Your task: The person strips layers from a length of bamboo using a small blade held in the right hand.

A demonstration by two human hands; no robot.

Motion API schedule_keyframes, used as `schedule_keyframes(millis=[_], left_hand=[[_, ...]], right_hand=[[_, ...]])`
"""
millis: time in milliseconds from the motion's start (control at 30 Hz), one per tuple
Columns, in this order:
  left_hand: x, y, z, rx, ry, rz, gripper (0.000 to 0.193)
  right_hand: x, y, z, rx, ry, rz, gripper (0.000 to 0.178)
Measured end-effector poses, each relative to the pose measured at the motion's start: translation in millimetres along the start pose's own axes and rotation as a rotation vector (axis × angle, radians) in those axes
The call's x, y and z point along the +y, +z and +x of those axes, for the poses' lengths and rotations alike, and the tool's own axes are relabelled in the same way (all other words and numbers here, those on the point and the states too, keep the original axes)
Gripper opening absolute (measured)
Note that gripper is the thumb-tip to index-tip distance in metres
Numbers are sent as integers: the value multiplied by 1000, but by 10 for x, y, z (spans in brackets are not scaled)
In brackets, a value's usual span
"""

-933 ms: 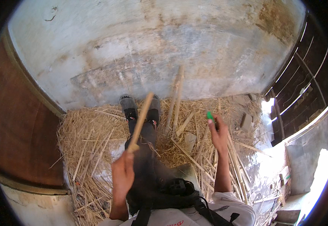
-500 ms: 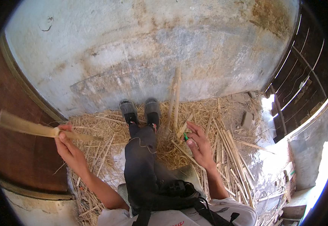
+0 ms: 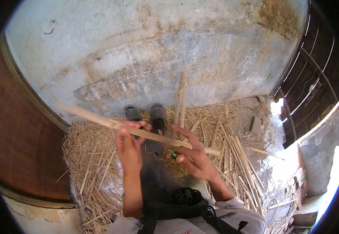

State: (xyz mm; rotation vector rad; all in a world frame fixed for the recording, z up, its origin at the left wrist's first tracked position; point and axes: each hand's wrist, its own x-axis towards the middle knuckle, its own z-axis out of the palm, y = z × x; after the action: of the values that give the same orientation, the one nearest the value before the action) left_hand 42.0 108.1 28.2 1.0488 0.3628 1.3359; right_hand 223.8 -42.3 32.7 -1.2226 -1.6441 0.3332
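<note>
Wooden strip (image 3: pixel 155 136) in left hand (image 3: pixel 129 150), green object (image 3: pixel 172 153) in right hand (image 3: pixel 196 156), waist bag (image 3: pixel 177 198)

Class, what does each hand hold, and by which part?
Left hand: a stick, near its middle. Right hand: a small green object; which part it grips is unclear.

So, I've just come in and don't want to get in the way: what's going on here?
The person's left hand grips a long pale strip, which slants across to the right hand; its ends are blurred. The right hand also holds a small green object, too unclear to identify. Straw-like litter lies around the shoes, more strips lie off to the right, and two sticks lean against the wall.
</note>
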Motion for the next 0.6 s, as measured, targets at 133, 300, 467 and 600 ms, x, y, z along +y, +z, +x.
schedule_keyframes(millis=[133,300,467,600], left_hand=[[-309,100,-235,-108,-234,-77,39],[-442,53,-314,-181,-363,-76,37],[-428,-32,-351,-283,-448,193,41],[-547,-326,-501,-283,-510,218,42]], right_hand=[[82,57,-102,-11,88,-43,30],[409,127,-339,-119,272,247,27],[551,215,-452,-96,358,418,41],[567,283,-479,56,378,396,41]])
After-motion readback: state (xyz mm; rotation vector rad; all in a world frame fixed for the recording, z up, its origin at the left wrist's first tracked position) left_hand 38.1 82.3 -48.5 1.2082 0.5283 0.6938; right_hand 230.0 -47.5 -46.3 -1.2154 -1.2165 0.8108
